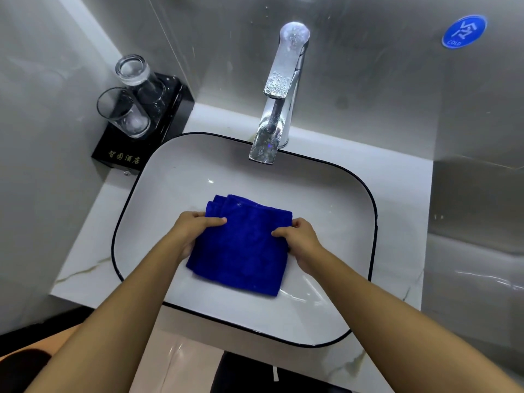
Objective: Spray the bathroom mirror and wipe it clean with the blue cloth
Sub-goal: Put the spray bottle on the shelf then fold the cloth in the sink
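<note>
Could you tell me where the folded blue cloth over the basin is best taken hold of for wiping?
Probably by its two side edges, from above. The blue cloth is folded into a flat pad, and the left hand and right hand already pinch opposite edges near the top, thumbs on top. That grip likely keeps the layers together above the sink.

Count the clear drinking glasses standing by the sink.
2. Both stand on the black rectangular tray left of the chrome faucet: the rear clear drinking glass nearer the wall, the front clear drinking glass nearer the person. None looks hidden.
</note>
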A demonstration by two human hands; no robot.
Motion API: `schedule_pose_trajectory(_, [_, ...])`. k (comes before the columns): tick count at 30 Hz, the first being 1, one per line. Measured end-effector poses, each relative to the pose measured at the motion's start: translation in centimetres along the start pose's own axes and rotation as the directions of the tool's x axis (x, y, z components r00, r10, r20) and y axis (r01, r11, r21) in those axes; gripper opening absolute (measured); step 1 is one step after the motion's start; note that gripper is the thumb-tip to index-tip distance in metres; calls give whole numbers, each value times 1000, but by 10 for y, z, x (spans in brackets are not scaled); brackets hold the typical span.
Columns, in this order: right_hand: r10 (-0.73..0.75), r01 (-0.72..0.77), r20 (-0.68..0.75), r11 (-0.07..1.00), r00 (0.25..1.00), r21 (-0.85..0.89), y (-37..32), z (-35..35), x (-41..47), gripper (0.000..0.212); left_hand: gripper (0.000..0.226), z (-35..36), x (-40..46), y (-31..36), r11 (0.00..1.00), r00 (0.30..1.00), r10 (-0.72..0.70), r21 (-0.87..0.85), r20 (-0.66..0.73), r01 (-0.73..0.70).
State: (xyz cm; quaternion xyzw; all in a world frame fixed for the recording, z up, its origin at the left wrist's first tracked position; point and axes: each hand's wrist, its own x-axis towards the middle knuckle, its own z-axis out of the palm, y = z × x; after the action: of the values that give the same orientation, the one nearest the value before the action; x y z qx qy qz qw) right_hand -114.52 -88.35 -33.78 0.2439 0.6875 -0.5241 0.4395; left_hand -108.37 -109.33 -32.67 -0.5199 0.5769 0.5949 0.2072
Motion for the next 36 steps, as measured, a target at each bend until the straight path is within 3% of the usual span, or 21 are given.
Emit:
schedule_pose_trajectory(5, [-2,-1,48,997,999,78,-2,-4,3,42,51,-2,8,19,995,989,-10,95,148,-4])
schedule_pose_trajectory(8, [-16,8,61,991,998,130,-5,-3,-1,36,41,-3,13,31,968,969,-20,246,248,-43])
schedule_pose_trajectory(13, [-26,30,-29,985,999,169,-9,3,-5,29,32,-10,20,45,910,961,32,389,274,-141])
schedule_pose_trajectory(22, [-203,208,-55,972,978,107,-8,2,-20,22,24,-30,12,40,789,901,277,456,335,-412])
schedule_pose_trajectory(26, [-312,312,-11,950,950,17,4,-5,-34,20,15,-41,5,23,651,812,435,487,389,-582])
schedule_pose_trajectory(32, [-402,402,45,894,915,-197,27,-11,-48,31,20,-53,-10,-15,342,649,583,576,489,-742])
schedule_pose_trajectory(36, [-550,535,95,735,830,-417,51,-14,-52,31,31,-60,-12,-38,92,547,627,644,555,-760])
